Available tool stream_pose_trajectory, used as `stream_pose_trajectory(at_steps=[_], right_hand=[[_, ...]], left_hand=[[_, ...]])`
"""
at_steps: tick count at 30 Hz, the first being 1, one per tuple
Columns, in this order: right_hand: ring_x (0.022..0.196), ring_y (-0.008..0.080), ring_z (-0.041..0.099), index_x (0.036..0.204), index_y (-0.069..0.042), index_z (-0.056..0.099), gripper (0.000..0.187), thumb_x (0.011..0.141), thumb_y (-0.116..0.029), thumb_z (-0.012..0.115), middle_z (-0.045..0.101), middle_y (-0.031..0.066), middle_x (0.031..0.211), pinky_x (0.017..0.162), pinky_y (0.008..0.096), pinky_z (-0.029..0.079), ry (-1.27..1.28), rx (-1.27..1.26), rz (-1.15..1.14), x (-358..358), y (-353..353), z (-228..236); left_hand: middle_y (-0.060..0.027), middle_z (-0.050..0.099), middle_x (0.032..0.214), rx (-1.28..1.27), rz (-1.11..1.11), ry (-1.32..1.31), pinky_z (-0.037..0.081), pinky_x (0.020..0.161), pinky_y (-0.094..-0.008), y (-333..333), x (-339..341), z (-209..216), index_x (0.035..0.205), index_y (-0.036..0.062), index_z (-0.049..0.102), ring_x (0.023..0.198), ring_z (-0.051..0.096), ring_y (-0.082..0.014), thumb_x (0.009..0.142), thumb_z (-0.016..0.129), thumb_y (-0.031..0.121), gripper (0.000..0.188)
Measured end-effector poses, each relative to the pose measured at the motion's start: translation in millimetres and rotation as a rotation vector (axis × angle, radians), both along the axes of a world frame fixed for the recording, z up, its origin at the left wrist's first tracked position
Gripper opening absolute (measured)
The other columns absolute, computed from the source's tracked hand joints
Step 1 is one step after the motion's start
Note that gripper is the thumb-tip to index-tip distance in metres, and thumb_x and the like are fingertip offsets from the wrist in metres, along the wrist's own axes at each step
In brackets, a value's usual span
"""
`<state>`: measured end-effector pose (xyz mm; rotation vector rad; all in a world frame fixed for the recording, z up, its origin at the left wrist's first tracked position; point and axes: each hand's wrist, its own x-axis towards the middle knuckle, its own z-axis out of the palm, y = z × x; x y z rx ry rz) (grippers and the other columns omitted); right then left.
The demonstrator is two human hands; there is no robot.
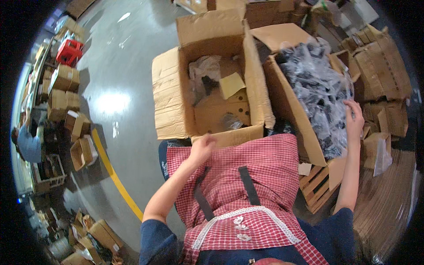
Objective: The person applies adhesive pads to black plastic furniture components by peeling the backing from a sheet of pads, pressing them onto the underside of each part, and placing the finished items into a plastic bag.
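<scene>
In front of my lap stands an open cardboard box [258,84] with its flaps folded out. Inside it lie a crumpled pale plastic bag [205,70], a yellowish sheet [232,85] and a small clear bag [231,121]. My left hand [202,149] is at the box's near flap, its fingers curled and blurred. On the right, a second box [293,104] is heaped with dark items in clear plastic bags [316,92]. My right hand [354,121] is over this box's right side, fingers stretched out toward the bags and apart; nothing is visibly held.
A wooden pallet [319,187] is under the right box. Stacked cartons [382,66] and flattened cardboard [384,198] crowd the right. A yellow floor line [112,172] runs on the left, beside small cartons [81,153], a red stool [69,52] and another person [30,145].
</scene>
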<state>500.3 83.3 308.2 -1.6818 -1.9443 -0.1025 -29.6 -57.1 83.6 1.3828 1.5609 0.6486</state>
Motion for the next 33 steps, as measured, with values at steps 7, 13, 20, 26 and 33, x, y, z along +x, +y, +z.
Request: stream_pose_trajectory(at_steps=[7, 13, 20, 26, 33], right_hand=[[0.109, 0.0295, 0.065, 0.101, -0.005, 0.071, 0.021, 0.084, 0.005, 0.064, 0.070, 0.0118, 0.109, 0.100, 0.0405, 0.049, 0.254, -0.112, 0.669, -310.6, 8.0, -37.6], [0.112, 0.0352, 0.062, 0.110, -0.001, 0.066, 0.030, 0.087, -0.020, 0.068, 0.067, 0.0156, 0.122, 0.096, 0.0419, 0.050, -0.041, -0.707, 0.514, -383.1, 83.6, -257.9], [0.102, 0.0334, 0.069, 0.104, 0.003, 0.071, 0.032, 0.080, -0.017, 0.066, 0.070, 0.0233, 0.115, 0.084, 0.0419, 0.056, -1.001, -1.740, 0.425, -369.1, 78.7, -352.0], [0.097, 0.0270, 0.070, 0.138, -0.004, 0.048, 0.065, 0.079, -0.014, 0.072, 0.069, 0.0152, 0.102, 0.076, 0.0398, 0.057, -1.049, -1.023, 0.540, -347.0, 26.6, -339.1], [0.086, 0.0370, 0.069, 0.081, -0.004, 0.070, 0.010, 0.077, -0.010, 0.063, 0.071, 0.0189, 0.087, 0.073, 0.0462, 0.055, -0.735, -0.924, 0.776, -338.0, 30.7, -335.9]], left_hand=[[-0.0216, 0.067, 0.111, 0.062, 0.149, -0.102, 0.051, 0.093, -0.0439, 98.0, 7.2, -11.5, 0.112, 0.0021, 0.066, 0.105, 0.066, -0.0358, 0.089, 0.061, 0.018, 0.029], [-0.0321, 0.059, 0.117, -0.324, -0.262, 0.398, 0.053, 0.090, -0.0511, 91.4, -33.4, -74.2, 0.117, -0.0030, 0.056, 0.102, 0.064, -0.0453, 0.087, 0.063, 0.024, 0.041], [-0.0302, 0.060, 0.110, -0.163, -0.065, 0.257, 0.055, 0.086, -0.0488, 98.9, -22.7, -61.4, 0.109, -0.0062, 0.054, 0.100, 0.065, -0.0439, 0.086, 0.066, 0.018, 0.036], [-0.0305, 0.059, 0.114, -0.217, -0.017, 0.263, 0.054, 0.088, -0.0507, 107.2, -28.8, -51.6, 0.112, -0.0048, 0.054, 0.101, 0.064, -0.0454, 0.088, 0.063, 0.020, 0.036], [-0.0270, 0.065, 0.105, -0.249, -0.267, 0.258, 0.055, 0.086, -0.0463, 110.3, -31.7, -65.1, 0.100, -0.0038, 0.061, 0.097, 0.066, -0.0415, 0.083, 0.062, 0.011, 0.023]])
